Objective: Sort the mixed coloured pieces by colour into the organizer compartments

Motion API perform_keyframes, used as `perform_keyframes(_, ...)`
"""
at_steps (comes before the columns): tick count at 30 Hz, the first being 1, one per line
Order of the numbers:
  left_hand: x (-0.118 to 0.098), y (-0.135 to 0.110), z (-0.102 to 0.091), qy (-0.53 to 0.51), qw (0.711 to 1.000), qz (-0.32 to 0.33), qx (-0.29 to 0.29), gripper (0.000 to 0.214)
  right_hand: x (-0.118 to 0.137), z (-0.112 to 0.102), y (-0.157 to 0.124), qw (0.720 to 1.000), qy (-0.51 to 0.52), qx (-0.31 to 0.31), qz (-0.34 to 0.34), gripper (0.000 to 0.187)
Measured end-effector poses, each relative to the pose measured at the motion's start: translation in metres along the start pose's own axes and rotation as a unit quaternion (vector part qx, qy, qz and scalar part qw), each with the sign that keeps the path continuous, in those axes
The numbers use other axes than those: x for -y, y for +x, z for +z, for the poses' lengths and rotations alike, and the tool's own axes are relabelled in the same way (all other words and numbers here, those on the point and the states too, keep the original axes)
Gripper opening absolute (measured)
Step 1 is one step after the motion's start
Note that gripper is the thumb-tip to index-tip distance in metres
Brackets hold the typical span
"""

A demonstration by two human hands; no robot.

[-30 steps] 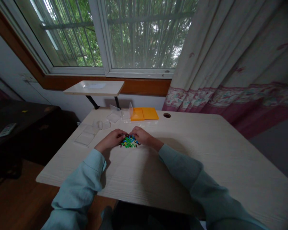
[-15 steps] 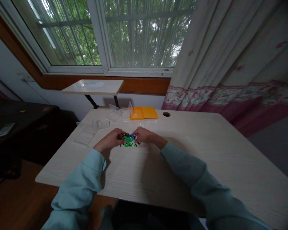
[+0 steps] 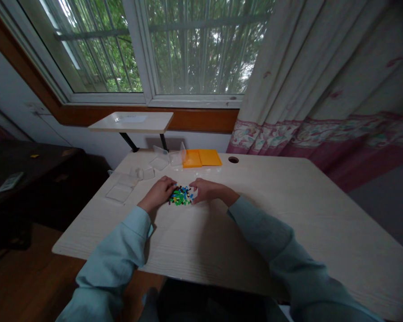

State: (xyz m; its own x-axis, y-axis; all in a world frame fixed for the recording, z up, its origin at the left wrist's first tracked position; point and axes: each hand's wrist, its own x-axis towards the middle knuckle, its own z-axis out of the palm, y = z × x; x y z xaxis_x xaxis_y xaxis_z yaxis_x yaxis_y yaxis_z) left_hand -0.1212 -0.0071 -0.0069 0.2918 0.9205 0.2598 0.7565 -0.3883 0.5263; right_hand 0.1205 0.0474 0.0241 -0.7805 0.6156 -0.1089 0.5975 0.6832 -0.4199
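Observation:
A small heap of tiny plastic pieces [image 3: 180, 197], mostly green with blue, brown, yellow and white ones, lies spread on the pale wooden table [image 3: 188, 237]. At the heap's left edge rests my left hand [image 3: 161, 192], its fingers loosely bent against the pieces and apparently holding none. My right hand [image 3: 205, 190] is on the opposite side, thumb and fingers apart around the right edge of the heap. The pieces are too small to tell their exact kind.
Several clear plastic boxes [image 3: 119, 193] stand at the table's left and back. An open orange case [image 3: 210, 157] lies behind the heap, left of a round cable hole [image 3: 233, 159]. A small raised shelf [image 3: 147, 120] stands at the back left, below the window.
My hands have drawn slightly apart, the right one shifting right. The heap between them now looks flatter and more spread out, with more of it showing.

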Motion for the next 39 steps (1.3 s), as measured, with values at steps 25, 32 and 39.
perform_keyframes(25, -0.005, -0.019, 0.001, -0.038, 0.996, 0.081, 0.008, 0.059, 0.012, 0.014, 0.011, 0.998, 0.018, -0.053, -0.041, 0.022)
perform_keyframes(32, -0.029, -0.017, 0.025, 0.007, 0.989, 0.137, 0.057, 0.091, 0.009, -0.028, -0.009, 0.987, 0.117, -0.087, 0.06, 0.035)
perform_keyframes(39, -0.06, -0.004, 0.04, 0.04, 0.985, 0.163, 0.04, 0.064, 0.002, -0.076, -0.047, 0.979, 0.15, -0.118, 0.072, 0.036)
